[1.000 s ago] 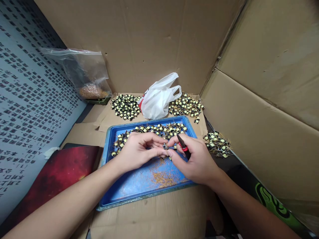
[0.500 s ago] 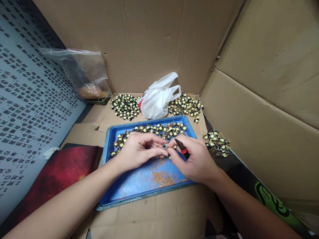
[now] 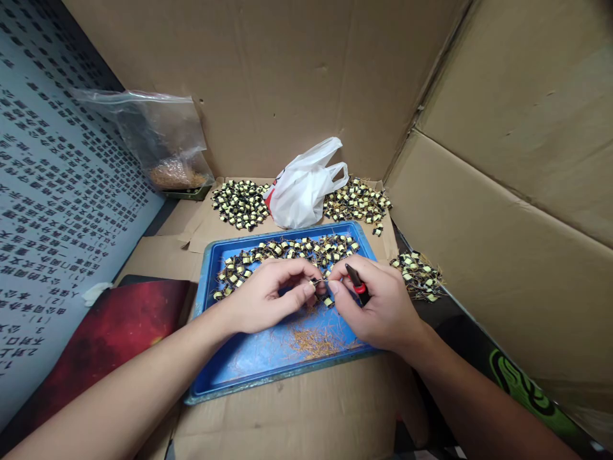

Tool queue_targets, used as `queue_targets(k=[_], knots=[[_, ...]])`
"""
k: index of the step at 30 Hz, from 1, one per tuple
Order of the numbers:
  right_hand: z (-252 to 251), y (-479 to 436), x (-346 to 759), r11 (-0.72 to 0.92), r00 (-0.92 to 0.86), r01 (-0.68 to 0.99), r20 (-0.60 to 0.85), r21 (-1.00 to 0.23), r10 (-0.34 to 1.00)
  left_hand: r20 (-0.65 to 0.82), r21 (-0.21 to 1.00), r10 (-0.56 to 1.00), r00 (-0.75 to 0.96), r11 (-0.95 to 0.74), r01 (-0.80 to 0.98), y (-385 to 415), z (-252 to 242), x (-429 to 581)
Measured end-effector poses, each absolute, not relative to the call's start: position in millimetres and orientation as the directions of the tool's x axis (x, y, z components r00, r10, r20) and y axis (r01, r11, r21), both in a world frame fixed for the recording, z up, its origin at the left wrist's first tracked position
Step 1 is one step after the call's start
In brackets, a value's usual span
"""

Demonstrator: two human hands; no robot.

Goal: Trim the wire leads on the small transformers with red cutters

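Note:
My left hand (image 3: 278, 295) pinches a small transformer (image 3: 313, 282), a black part with wire leads, between thumb and fingertips above the blue tray (image 3: 230, 377). My right hand (image 3: 376, 297) is closed, with a black hand tool with a red band (image 3: 358, 285) tucked in it, its dark tip pointing up and away. Its thumb and forefinger pinch a thin wire lead from the held transformer. Beyond both hands, many like transformers with yellow tape (image 3: 272, 248) lie heaped in the tray. Orange wire clippings (image 3: 313, 343) are scattered nearer me.
Behind the tray are a white plastic bag (image 3: 301, 191) and transformer piles to its left (image 3: 239, 204) and right (image 3: 357, 201). Another pile (image 3: 417, 275) lies right. A clear bag of clippings (image 3: 175, 169) stands back left. Cardboard walls (image 3: 297, 76) enclose the back and right.
The fingertips of my two hands have drawn slightly apart, with a thin lead now showing between them. The tool in my right hand has shifted slightly right.

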State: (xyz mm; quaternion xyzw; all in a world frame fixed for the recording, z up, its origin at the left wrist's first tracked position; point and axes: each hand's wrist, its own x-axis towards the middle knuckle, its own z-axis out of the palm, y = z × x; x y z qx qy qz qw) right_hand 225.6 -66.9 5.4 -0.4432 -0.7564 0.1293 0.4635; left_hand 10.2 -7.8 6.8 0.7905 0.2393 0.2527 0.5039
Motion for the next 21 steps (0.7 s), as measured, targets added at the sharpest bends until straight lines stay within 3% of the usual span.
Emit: queue_targets(k=[8, 15, 21], knots=[[1.6, -69.6, 222.5, 0.566, -0.195, 0.481, 0.547, -0.670, 0.814, -0.014, 0.997, 0.554, 0.832, -0.053, 0.052, -7.0, 5.8, 9.8], [0.0, -69.8, 221.8, 0.585, -0.188, 0.450, 0.569, -0.675, 0.800, -0.008, 0.998, 0.547, 0.837, -0.051, 0.043, -5.8, 5.6, 8.8], [-1.6, -68.8, 221.7, 0.512, -0.194, 0.443, 0.479, -0.736, 0.856, -0.040, 0.999, 0.542, 0.840, -0.002, 0.048, -6.5, 3.2, 10.0]])
